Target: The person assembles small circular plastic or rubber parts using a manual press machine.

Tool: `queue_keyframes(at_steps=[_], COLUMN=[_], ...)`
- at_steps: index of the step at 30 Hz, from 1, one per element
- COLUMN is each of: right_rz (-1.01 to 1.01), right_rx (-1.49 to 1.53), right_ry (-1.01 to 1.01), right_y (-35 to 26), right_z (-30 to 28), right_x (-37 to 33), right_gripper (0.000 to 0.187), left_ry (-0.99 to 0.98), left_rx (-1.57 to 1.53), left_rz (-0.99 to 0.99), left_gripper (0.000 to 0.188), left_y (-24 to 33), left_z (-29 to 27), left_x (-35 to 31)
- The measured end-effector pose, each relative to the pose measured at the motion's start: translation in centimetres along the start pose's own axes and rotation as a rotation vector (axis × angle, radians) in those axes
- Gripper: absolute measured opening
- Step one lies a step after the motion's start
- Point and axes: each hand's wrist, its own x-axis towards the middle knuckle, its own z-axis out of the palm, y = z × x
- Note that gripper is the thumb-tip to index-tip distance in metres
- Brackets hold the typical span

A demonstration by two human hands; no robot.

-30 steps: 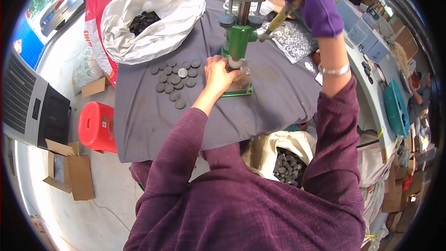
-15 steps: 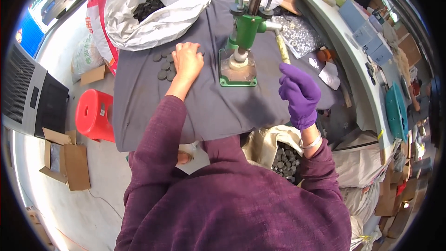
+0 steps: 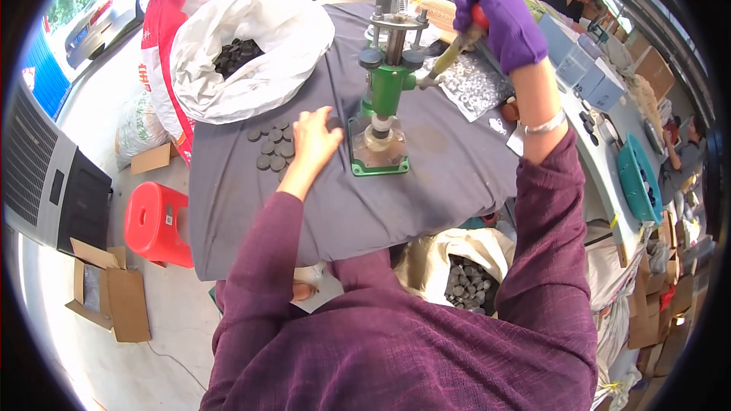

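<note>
My left hand (image 3: pixel 313 141) is bare and low over the grey cloth, with a small dark round disc (image 3: pixel 333 122) between thumb and forefinger. Beside it, to the left, lie several more flat dark discs (image 3: pixel 276 148). My right hand (image 3: pixel 499 17), in a purple knit glove, is closed round the red-knobbed end of the lever (image 3: pixel 449 57), its forefinger sticking out. That lever belongs to a green hand press (image 3: pixel 390 91), which stands on the cloth right of my left hand. At the foot of the press, the ram is down close to the round die (image 3: pixel 378 141).
A white sack (image 3: pixel 293 76) of dark pieces stands at the back left. An open sack (image 3: pixel 415 270) of grey pieces is below the table's front edge. A clear bag of small rings (image 3: pixel 476 84) lies right of the press. A red stool (image 3: pixel 145 217) stands left; people work at the right.
My right hand has risen from beside the table's front right to the lever's end, and the lever now points up. My left hand has shifted slightly right, with a disc at its fingertips.
</note>
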Motion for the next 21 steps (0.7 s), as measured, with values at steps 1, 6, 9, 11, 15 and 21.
queue_keyframes(at_steps=[1,6,9,11,15,21], right_rz=[0.152,0.126,0.132,0.107,0.057,-0.242], right_rx=[0.004,0.058,0.036,-0.008,0.035,-0.366], right_ry=[0.092,0.15,0.158,0.153,0.094,0.114], right_y=[-1.9,-0.4,-0.6,0.2,0.1,2.6], right_z=[1.3,1.0,1.6,0.8,1.3,2.2], right_x=[0.3,1.6,1.4,1.4,-0.5,-8.1], right_gripper=[0.022,0.015,0.017,0.018,0.022,0.024], left_ry=[-0.017,-0.119,-0.106,-0.084,-0.032,-0.023], left_rx=[-0.049,-0.038,0.018,-0.034,-0.185,-0.307], left_rz=[0.048,0.142,0.155,0.129,0.008,-0.085], left_gripper=[0.049,0.07,0.07,0.071,0.075,0.076], left_y=[0.4,4.3,4.9,5.0,5.0,5.2], left_z=[-0.3,0.2,1.0,2.1,3.5,3.7], left_x=[-0.7,-2.4,-2.1,-1.8,-1.8,-1.9])
